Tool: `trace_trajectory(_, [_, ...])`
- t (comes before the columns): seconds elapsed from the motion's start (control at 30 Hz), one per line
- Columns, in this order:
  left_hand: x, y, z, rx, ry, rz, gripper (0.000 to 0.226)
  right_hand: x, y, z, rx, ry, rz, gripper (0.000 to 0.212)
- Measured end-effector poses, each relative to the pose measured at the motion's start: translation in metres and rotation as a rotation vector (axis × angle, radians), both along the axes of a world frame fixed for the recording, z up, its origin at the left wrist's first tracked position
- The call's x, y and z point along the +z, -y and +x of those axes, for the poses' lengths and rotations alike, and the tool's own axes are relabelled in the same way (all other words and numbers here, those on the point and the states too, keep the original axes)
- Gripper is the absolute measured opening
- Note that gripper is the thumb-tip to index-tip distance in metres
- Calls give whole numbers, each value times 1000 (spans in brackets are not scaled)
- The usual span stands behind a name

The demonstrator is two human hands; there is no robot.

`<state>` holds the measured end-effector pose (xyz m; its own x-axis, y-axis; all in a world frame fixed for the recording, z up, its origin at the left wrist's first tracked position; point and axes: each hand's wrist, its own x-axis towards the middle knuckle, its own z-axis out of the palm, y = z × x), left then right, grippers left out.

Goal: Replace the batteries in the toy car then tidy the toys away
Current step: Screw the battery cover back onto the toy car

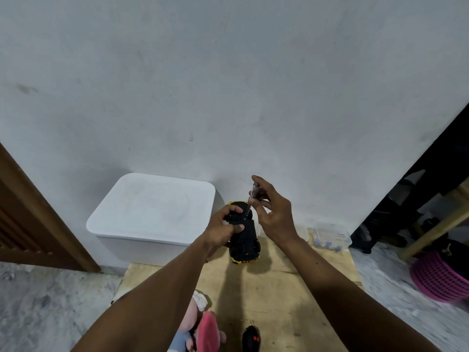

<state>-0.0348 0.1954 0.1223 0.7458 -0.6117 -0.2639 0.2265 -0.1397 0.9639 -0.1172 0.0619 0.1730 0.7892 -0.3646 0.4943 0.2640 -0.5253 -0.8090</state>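
A black toy car with yellow trim [247, 241] is held upside down above the wooden table [291, 288], its underside facing me. My left hand [223, 228] grips the car's upper half from the left. My right hand [272, 212] pinches a small screwdriver with a clear handle [253, 194]; its thin shaft slants down to the car's underside. A black remote control [250, 339] lies at the table's near edge. A pink and white plush toy [200, 323] lies beside it to the left.
A white lidded storage box [152, 209] stands on the floor against the wall, left of the table. A clear plastic container with small blue items [330, 237] sits at the table's far right corner. A pink basket [439, 278] stands on the floor right.
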Motion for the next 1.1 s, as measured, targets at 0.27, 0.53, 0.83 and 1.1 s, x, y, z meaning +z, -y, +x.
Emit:
trace_trajectory(0.27, [8,4,6,47,-63,-45,79,3,17,-2,-160,39,215,60])
trace_trajectory(0.53, [6,17,9,107,-46,3,50,-20,18,-15,-87,-489,100,48])
trace_trajectory(0.83, [12,21,11,127,4,75,54,-36,0,-23,-120,-626,60,69])
trace_trajectory(1.1, [13,6,14,31,-152,-44,51,-28,9,-24,-71,-638,288,59])
